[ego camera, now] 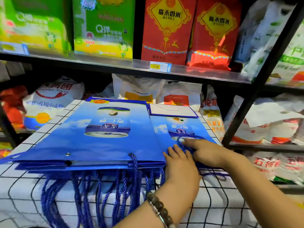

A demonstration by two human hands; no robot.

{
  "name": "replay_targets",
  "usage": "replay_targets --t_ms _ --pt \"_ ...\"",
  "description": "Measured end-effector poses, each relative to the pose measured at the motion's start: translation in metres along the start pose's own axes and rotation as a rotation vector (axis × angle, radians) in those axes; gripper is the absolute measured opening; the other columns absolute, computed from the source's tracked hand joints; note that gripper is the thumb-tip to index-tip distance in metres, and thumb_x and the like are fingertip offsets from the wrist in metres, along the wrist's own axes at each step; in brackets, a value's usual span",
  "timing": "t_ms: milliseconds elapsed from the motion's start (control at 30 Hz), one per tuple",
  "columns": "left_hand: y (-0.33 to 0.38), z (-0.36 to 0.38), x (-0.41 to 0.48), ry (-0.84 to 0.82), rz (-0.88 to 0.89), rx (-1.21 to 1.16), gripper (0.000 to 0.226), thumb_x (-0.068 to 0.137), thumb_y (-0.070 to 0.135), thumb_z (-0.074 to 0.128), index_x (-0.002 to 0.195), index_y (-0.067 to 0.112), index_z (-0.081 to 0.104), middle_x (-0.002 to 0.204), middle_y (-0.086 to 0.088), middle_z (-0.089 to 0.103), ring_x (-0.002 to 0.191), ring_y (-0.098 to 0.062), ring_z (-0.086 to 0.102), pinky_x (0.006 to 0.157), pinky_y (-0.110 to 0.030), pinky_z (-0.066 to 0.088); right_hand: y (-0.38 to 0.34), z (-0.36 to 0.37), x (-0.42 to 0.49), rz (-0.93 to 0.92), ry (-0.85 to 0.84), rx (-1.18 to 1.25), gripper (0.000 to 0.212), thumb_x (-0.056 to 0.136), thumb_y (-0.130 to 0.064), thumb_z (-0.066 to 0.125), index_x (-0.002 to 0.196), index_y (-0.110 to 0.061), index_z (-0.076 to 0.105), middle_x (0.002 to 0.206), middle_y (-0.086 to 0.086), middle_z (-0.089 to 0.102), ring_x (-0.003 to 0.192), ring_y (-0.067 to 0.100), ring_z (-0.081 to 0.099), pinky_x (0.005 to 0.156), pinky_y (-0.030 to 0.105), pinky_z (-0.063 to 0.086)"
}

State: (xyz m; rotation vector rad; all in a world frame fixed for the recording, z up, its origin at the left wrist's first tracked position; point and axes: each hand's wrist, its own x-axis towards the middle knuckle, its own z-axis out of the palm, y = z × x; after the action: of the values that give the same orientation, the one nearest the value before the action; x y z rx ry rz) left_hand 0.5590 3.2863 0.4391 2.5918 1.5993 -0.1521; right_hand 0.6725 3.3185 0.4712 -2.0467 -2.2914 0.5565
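A stack of flat blue gift bags (pixel 92 142) lies on a table covered with a white, black-gridded cloth (pixel 213 203). Their blue rope handles (pixel 105 195) hang over the front edge. To the right lies another blue bag (pixel 166 127), with its white bottom flap (pixel 172 110) folded up at the far end. My left hand (pixel 179 163), with a bead bracelet on the wrist, rests flat on the near right corner of the stack. My right hand (pixel 204 150) lies with stretched fingers on the right bag, touching its rope loop (pixel 181 142).
A dark metal shelf (pixel 115 65) runs above the table, holding green boxes (pixel 103 27) and red rice bags (pixel 167 30). White sacks (pixel 52 97) fill the lower shelf behind and to both sides. A black shelf post (pixel 263 71) slants at the right.
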Motion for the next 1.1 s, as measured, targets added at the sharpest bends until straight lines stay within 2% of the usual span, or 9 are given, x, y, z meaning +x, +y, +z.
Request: replay_targets --t_ms 100,233,400,567,667,833,933,1000,1100 --pt "-0.004 0.002 -0.001 0.032 0.003 0.033 0.066 0.099 0.039 0.029 0.145 0.000 0.002 0.148 -0.035 0.000 0.136 -0.050 0.006 0.109 -0.055 0.013 -0.002 0.008 0.020 -0.048 0.098 0.200 0.040 0.096 -0.024 0.040 0.136 -0.022 0.042 0.149 -0.002 0.033 0.133 0.012 0.032 0.105 0.023 0.023" --pt "-0.007 0.006 -0.007 0.068 0.011 0.034 0.067 0.099 0.042 0.027 0.144 -0.001 0.002 0.148 -0.034 -0.001 0.137 -0.048 0.002 0.110 -0.053 0.006 0.001 0.025 0.055 0.121 0.008 -0.101 0.059 0.095 -0.051 0.025 0.148 -0.028 0.011 0.157 0.005 -0.007 0.144 0.023 -0.006 0.113 0.053 0.002" --pt "-0.009 0.003 -0.014 0.120 0.039 0.050 0.066 0.100 0.040 0.020 0.144 -0.001 -0.008 0.151 -0.027 -0.010 0.137 -0.043 -0.014 0.107 -0.046 -0.016 -0.001 0.026 0.069 0.187 -0.041 -0.070 0.065 0.093 -0.058 0.021 0.146 -0.031 -0.005 0.155 0.002 -0.019 0.142 0.022 -0.016 0.112 0.053 -0.006" --pt "-0.012 0.000 -0.020 0.125 0.031 0.068 0.067 0.100 0.040 0.021 0.144 -0.002 -0.008 0.150 -0.028 -0.013 0.137 -0.042 -0.018 0.083 -0.045 -0.031 0.002 0.030 0.072 0.173 -0.017 -0.098 0.063 0.094 -0.057 0.021 0.147 -0.031 -0.002 0.155 0.002 -0.018 0.143 0.022 -0.015 0.112 0.054 -0.005" --pt "-0.011 0.001 -0.034 0.130 0.098 0.010 0.062 0.101 0.028 0.029 0.144 -0.001 -0.004 0.150 -0.026 -0.014 0.138 -0.039 -0.016 0.109 -0.047 -0.013 0.001 0.029 0.068 0.149 0.058 -0.009 0.061 0.094 -0.054 0.026 0.147 -0.029 0.012 0.157 0.003 -0.005 0.144 0.023 -0.007 0.113 0.054 0.002" --pt "-0.013 -0.013 -0.088 0.233 0.294 -0.412 0.047 0.095 0.033 0.031 0.141 0.021 0.030 0.154 0.000 0.015 0.141 -0.020 0.012 0.113 -0.036 0.014 -0.037 0.000 0.039 0.064 0.468 0.396 0.044 0.094 -0.031 0.047 0.136 -0.019 0.040 0.143 0.006 0.042 0.120 0.026 0.048 0.097 0.032 0.036" --pt "-0.036 -0.022 -0.119 0.415 0.377 -0.515 0.037 0.077 0.042 0.031 0.094 0.030 0.062 0.099 0.015 0.063 0.091 -0.006 0.061 0.072 -0.017 0.050 -0.076 -0.017 0.004 -0.223 0.440 0.575 0.027 0.088 0.001 0.053 0.094 -0.023 0.064 0.107 -0.001 0.066 0.093 0.011 0.061 0.083 0.023 0.048" --pt "-0.061 -0.024 -0.134 0.584 0.366 -0.496 0.022 0.072 0.039 0.042 0.072 0.031 0.063 0.068 0.015 0.060 0.060 -0.003 0.056 0.048 -0.014 0.047 -0.102 -0.024 -0.027 -0.430 0.275 0.576 0.036 0.083 0.006 0.056 0.083 -0.027 0.067 0.095 -0.012 0.067 0.091 0.000 0.060 0.087 0.018 0.047" --pt "-0.095 -0.028 -0.145 0.794 0.285 -0.535 0.011 0.074 0.035 0.049 0.075 0.030 0.058 0.065 0.014 0.058 0.058 -0.005 0.054 0.050 -0.019 0.043 -0.121 -0.022 -0.052 -0.688 0.023 0.370 0.031 0.078 -0.006 0.059 0.093 -0.030 0.072 0.110 -0.012 0.058 0.109 -0.002 0.053 0.092 0.010 0.037"
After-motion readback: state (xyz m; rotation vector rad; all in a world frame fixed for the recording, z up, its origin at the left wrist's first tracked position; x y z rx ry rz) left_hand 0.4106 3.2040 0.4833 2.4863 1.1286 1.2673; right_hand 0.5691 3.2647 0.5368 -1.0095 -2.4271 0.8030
